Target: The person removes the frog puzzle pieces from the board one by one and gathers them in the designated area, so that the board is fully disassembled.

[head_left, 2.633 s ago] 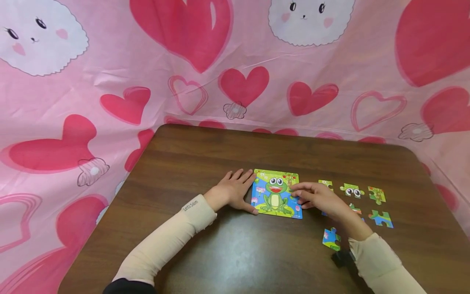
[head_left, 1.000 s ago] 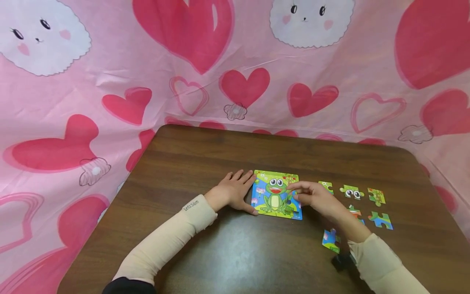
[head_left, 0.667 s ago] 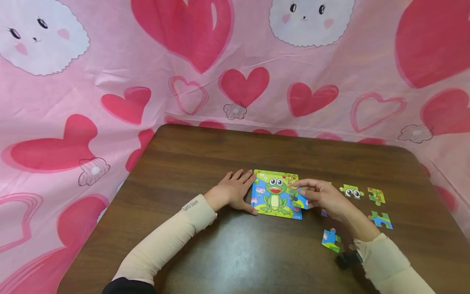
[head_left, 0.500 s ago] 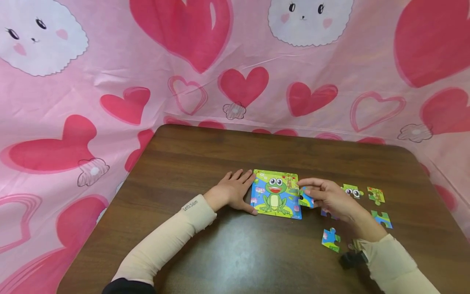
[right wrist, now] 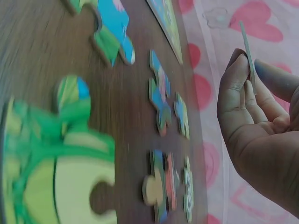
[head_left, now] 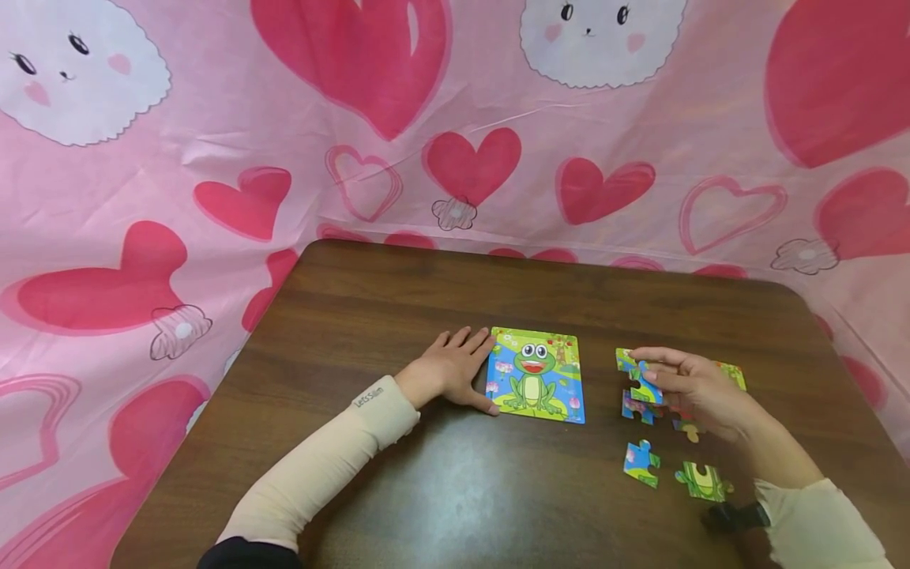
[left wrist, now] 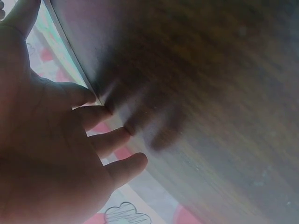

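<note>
My right hand [head_left: 711, 395] pinches a blue and green jigsaw piece [head_left: 648, 390] between thumb and fingers, over the loose pieces on the right. In the right wrist view the held piece [right wrist: 249, 53] is seen edge-on, raised above the table. My left hand [head_left: 455, 370] lies spread, thumb and fingertips along the left edge of a square frog picture [head_left: 532, 387]. Below the right hand lie a purple-flower piece [head_left: 635, 408], a blue and green piece [head_left: 641, 465] and a frog-belly piece [head_left: 698, 482]. The hand hides some others.
A dark brown wooden table [head_left: 398, 300] bears everything. Behind it hangs a pink cloth [head_left: 611, 118] with hearts. A green corner piece [head_left: 623, 359] and another piece [head_left: 734, 373] show around the right hand. A black wrist device [head_left: 735, 518] sits at the right cuff.
The right hand has moved right with the pinched jigsaw piece, from over the frog picture to above the loose pieces. More of the frog-belly piece shows now. The left hand has stayed still.
</note>
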Motion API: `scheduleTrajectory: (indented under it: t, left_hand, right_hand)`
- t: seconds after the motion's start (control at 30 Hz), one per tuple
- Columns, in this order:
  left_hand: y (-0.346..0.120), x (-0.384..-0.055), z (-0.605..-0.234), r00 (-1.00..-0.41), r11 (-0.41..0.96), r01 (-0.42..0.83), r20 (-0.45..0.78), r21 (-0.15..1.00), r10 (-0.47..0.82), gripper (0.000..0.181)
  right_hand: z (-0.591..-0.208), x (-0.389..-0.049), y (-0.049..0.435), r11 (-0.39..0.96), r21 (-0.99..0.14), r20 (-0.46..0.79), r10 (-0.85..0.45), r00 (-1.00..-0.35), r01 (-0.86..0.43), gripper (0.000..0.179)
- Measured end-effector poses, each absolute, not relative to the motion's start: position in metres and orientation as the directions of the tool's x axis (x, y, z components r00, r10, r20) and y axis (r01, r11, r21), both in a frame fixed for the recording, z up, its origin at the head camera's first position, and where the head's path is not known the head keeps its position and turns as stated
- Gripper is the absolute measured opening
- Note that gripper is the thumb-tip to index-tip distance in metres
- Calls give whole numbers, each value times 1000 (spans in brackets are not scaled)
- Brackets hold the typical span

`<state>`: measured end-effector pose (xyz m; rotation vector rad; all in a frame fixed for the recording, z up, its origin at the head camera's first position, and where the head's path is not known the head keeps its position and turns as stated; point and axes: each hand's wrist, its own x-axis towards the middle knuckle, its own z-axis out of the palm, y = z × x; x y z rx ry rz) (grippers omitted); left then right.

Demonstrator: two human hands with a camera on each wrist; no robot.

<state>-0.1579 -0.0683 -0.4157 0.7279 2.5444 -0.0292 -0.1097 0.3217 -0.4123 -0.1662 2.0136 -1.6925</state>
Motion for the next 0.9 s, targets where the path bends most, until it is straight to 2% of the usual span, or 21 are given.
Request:
scheduleTrajectory:
  t: [0.3,0.53,0.63,0.77,0.9]
  left_hand:
    - [-67,-158,-416,-742,859,498,-457,114,491,122]
    - [-68,-158,-417,-739,858,500,-459,117,493,122]
    - [-68,-158,-416,-737,856,503,-459,118,496,122]
    - [-68,-158,-415,-734,850,515,-457,108,502,121]
    - [-68,-157,-414,-736,849,519,-451,105,505,122]
  right_hand:
    - [-413,-96,356,183,-953,-295,-395,-870,240,38]
    - [-423,-82,387,46,-964,-256,-432,-865,262,42]
    - [-427,-73,399,75,-963,-266,-409,-873,258,43]
    - [-433,-60,415,180,-948,-312,-349,-884,264,43]
    - [-439,-49,432,205,-944,-316,-341,-886,258,45]
